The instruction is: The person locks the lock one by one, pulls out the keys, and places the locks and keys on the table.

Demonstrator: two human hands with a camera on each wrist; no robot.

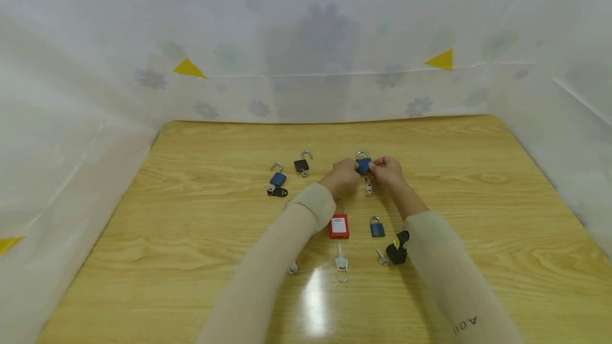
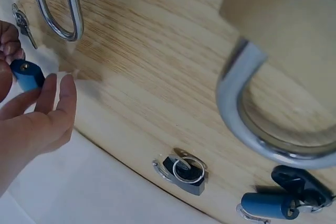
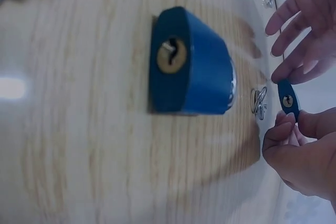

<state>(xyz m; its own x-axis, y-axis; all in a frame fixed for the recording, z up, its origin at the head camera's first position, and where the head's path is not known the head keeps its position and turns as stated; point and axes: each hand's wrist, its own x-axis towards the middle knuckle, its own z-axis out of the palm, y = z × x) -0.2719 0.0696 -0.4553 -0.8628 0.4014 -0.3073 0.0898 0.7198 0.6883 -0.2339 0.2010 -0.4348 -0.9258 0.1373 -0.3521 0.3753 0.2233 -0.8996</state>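
Both hands hold a blue padlock (image 1: pixel 363 165) near the far side of the table. My left hand (image 1: pixel 345 173) grips its left side, and my right hand (image 1: pixel 386 170) pinches its right side. The padlock's metal shackle points away from me and looks closed. In the right wrist view, the keyhole face of this padlock (image 3: pixel 288 99) shows between the two hands, with no key in it. Several keys on a ring (image 1: pixel 368 187) lie on the table just below the hands.
A red padlock (image 1: pixel 339 226), a smaller blue padlock (image 1: pixel 377 228) and a black lock (image 1: pixel 396 251) lie nearer me. Loose keys (image 1: pixel 341 263) lie in front. At left, another blue padlock (image 1: pixel 278 179) and a black padlock (image 1: pixel 302 165) have raised shackles and attached keys.
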